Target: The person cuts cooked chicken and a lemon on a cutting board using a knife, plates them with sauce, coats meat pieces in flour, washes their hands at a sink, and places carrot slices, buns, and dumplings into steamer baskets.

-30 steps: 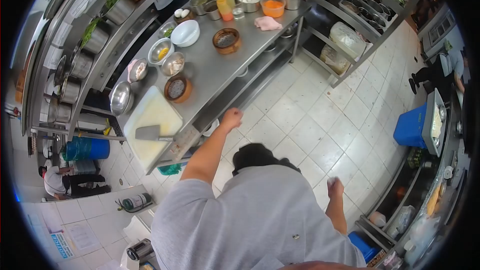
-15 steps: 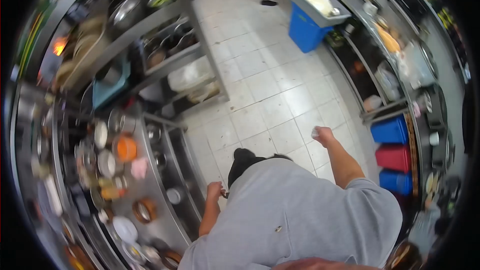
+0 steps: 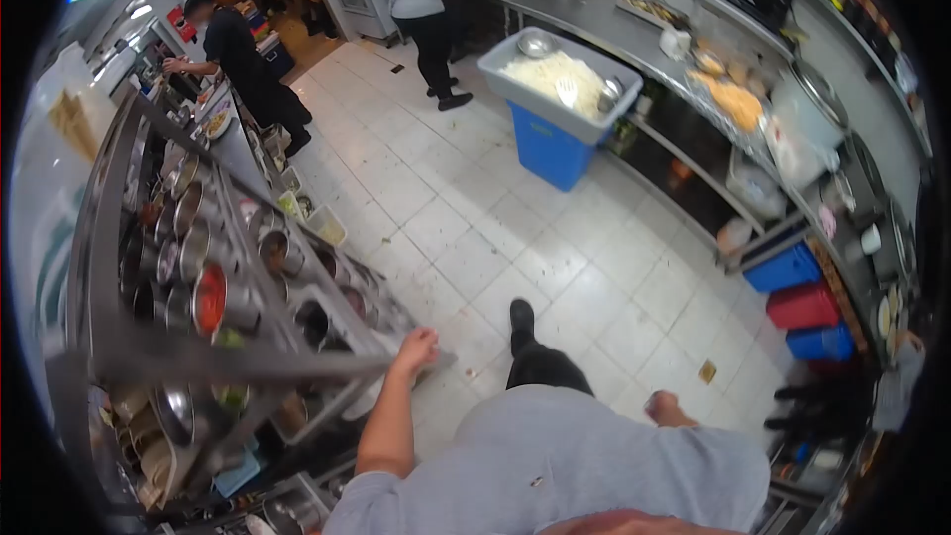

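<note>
Walking seems in hand, calling for clearance from the rack (image 3: 253, 363) at frame left; whether left hand (image 3: 419, 349) or right hand (image 3: 668, 407) grips anything, I cannot tell.

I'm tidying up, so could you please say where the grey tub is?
The grey tub is on the blue bin beside the counter, upper centre-right in the head view.

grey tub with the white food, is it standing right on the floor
No, the grey tub rests on a blue bin that stands on the tiled floor.
</note>
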The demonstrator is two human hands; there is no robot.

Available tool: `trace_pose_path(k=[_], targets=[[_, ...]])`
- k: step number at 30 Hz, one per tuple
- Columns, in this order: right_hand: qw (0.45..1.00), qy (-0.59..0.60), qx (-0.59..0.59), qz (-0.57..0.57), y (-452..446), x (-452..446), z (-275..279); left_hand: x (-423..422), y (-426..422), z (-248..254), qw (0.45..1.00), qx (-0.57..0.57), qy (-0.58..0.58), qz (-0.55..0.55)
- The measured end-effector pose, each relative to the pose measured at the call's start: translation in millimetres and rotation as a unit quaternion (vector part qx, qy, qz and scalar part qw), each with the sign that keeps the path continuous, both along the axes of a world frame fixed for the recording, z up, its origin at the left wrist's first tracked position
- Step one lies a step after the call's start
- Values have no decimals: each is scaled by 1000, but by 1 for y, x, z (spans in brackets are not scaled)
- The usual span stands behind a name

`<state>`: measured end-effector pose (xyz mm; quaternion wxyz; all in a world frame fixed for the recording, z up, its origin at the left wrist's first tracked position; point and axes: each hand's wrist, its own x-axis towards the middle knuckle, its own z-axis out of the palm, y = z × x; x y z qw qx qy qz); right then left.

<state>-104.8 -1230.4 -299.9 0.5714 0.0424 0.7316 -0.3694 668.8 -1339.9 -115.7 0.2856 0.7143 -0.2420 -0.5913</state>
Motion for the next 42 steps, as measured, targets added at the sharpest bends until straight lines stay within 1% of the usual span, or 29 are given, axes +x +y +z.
trace_pose_path(k=[1, 3, 4, 5, 6, 7, 8, 9, 10, 11, 12, 13, 14, 15, 17, 18, 19, 21, 22, 24, 26, 28, 30, 32, 34, 35, 37, 40, 42], targets=[[973, -210, -56, -73, -30, 17, -14, -2, -24, -7, 999, -4, -33, -8], [983, -177, -37, -10, -150, 86, -33, 10, -60, -15, 998, 1, -60, 2], [989, -144, -17, 43, -206, 124, -38, 18, -68, -19, 986, -10, -162, -43], [991, 4, 17, 131, -291, 199, 48, 25, -81, -22, 962, -22, -260, -84], [986, 19, -12, 165, -367, 259, 93, 34, -95, -20, 961, -3, -276, -32], [975, -17, -51, 216, -442, 296, 107, 49, -108, -23, 953, 25, -300, -12], [964, -75, -101, 232, -521, 324, 85, 66, -120, -28, 944, 54, -324, 9], [785, 135, -190, 573, -587, 360, 115, 86, -130, -42, 937, 46, -345, 35], [489, 423, -267, 715, -653, 397, 147, 103, -138, -54, 927, 41, -368, 60], [493, 450, -340, 663, -712, 439, 156, 116, -151, -56, 928, 47, -362, 77], [734, 92, -357, 571, -775, 481, 174, 131, -167, -56, 929, 59, -345, 117], [837, -282, -293, 367, -831, 522, 192, 149, -182, -59, 929, 70, -329, 155], [850, -254, -297, 354, -863, 562, 227, 170, -193, -98, 926, 25, -327, 187], [862, -226, -304, 337, -886, 600, 254, 184, -209, -107, 925, 29, -325, 194], [863, -236, -292, 339, -943, 653, 263, 221, -267, -111, 945, -2, -141, 297], [876, -206, -277, 338, -957, 670, 269, 235, -302, -93, 940, 13, -130, 316], [889, -177, -261, 331, -967, 684, 270, 261, -337, -88, 943, 15, -132, 304], [909, -174, -219, 309, -1006, 688, 227, 316, -412, -79, 961, 35, -124, 245], [919, -172, -188, 301, -1019, 688, 216, 345, -452, -86, 960, -32, -137, 241], [942, -185, -162, 226, -1043, 699, 205, 417, -553, -75, 958, -74, -213, 176], [953, -220, -146, 148, -1071, 709, 191, 487, -662, -25, 958, -111, -230, 128], [960, -211, -136, 124, -1108, 739, 205, 558, -771, -6, 947, -172, -246, 116], [966, -202, -124, 101, -1148, 776, 208, 608, -869, 40, 940, -196, -259, 101], [963, -205, -140, 103, -1211, 824, 196, 650, -958, 68, 933, -205, -285, 84], [958, -222, -141, 111, -1289, 890, 178, 689, -1034, 65, 926, -209, -306, 74], [956, -230, -137, 120, -1319, 924, 171, 706, -1062, 49, 926, -209, -306, 75], [935, -267, -154, 175, -1405, 1003, 165, 726, -1123, 38, 924, -214, -307, 82], [904, -306, -179, 239, -1542, 1137, 196, 738, -1199, 46, 955, -198, -144, 170], [861, -332, -233, 306, -1627, 1218, 236, 760, -1245, 65, 957, -192, -111, 188]])
